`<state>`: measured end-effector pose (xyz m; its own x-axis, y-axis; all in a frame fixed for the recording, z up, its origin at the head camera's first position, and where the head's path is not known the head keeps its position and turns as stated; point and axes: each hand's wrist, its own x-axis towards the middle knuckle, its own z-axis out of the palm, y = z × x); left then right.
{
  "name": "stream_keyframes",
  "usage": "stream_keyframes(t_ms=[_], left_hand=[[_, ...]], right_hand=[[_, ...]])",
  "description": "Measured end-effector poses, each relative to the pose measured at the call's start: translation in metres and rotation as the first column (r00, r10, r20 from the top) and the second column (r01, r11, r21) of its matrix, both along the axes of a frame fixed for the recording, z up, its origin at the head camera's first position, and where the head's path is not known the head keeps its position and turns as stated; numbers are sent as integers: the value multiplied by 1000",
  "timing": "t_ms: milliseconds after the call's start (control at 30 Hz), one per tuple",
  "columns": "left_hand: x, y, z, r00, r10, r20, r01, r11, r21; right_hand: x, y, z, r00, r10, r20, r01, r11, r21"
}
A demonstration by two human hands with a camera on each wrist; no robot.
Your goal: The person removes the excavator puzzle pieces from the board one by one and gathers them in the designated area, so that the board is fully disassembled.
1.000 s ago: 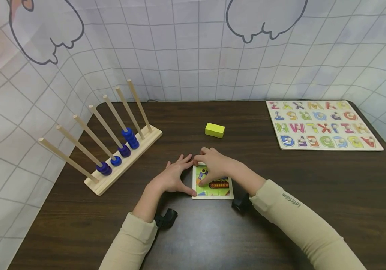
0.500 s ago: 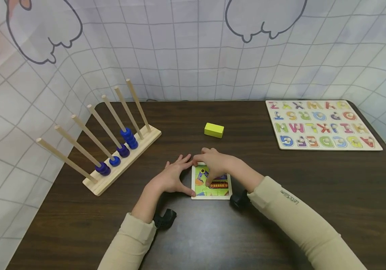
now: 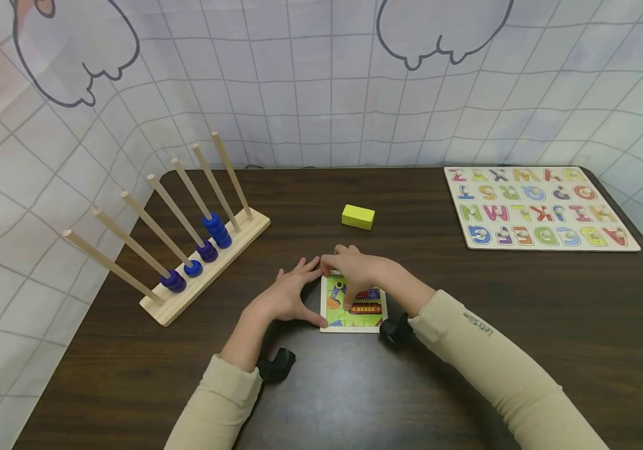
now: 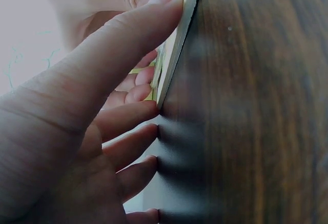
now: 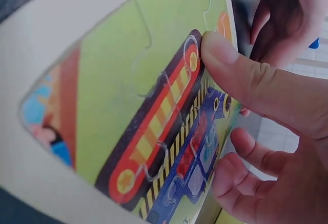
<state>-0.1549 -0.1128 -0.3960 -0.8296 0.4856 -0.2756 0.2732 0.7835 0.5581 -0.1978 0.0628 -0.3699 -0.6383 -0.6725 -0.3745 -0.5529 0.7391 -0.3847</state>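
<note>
A small jigsaw puzzle in a pale frame lies on the dark table, showing a digger-like vehicle with a red and yellow track on green. Its pieces sit inside the frame with seams visible in the right wrist view. My left hand steadies the left side, thumb at the near corner and fingers stretched to the far corner. My right hand reaches over the puzzle and covers part of its far side. Its thumb presses on the picture beside the track, while its other fingers bend at the far edge.
A yellow block lies beyond the puzzle. A wooden peg stand with blue and purple rings is at the left, its tall pegs rising. An alphabet board lies back right. A grid-patterned cloth hangs behind the table.
My right thumb has slid a little to the right over the puzzle picture, and the right wrist has shifted slightly left. The left hand and the puzzle have stayed in place.
</note>
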Motion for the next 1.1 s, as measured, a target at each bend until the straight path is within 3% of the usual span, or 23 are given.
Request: stream_keyframes(t_ms=[300, 700, 1100], left_hand=[[0, 0, 0, 1000, 2, 2, -2, 1000, 5], [0, 1, -1, 1000, 13, 9, -13, 1000, -6], [0, 2, 1, 1000, 12, 9, -12, 1000, -17]], right_hand=[[-1, 5, -3, 999, 5, 52, 2, 992, -123], [-4, 18, -14, 996, -39, 75, 58, 958, -281], [-7, 20, -18, 996, -81, 49, 92, 935, -342]])
